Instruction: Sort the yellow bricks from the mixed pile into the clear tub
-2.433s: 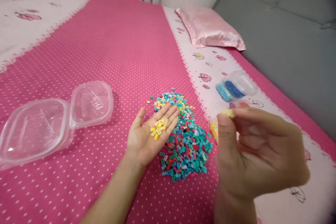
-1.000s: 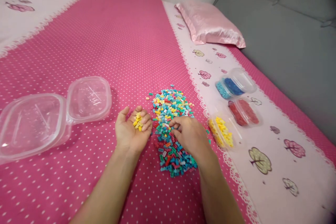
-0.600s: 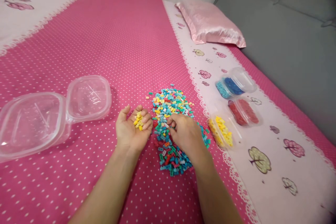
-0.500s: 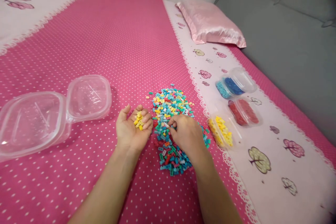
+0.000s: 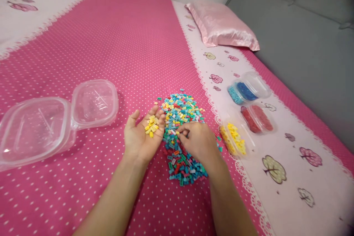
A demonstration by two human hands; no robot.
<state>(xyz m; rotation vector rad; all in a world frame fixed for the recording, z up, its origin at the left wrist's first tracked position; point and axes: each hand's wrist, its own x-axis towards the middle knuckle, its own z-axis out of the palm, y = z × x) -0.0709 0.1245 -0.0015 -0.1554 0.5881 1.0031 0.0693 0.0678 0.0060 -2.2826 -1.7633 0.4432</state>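
Observation:
My left hand (image 5: 142, 138) is palm up and cupped, with several small yellow toy bricks (image 5: 152, 125) resting in the palm and on the fingers. Just to its right lies a heap of tiny mixed-colour bricks (image 5: 177, 112) on the pink cloth. Over the middle of that heap my right hand (image 5: 198, 141) is turned down, thumb and forefinger pinched at a small yellow brick (image 5: 177, 132). That hand covers part of the heap's right side.
Right of the heap stand clear plastic boxes: one with yellow bricks (image 5: 233, 139), one with red bricks (image 5: 257, 118), one with light and dark blue bricks (image 5: 242, 92). Two clear containers (image 5: 94, 104) lie at left. A pink pillow (image 5: 221, 25) rests at the back.
My left hand has opened out a little and shifted slightly right, showing more of its yellow bricks. My right hand has barely moved; a yellow brick now shows at its fingertips.

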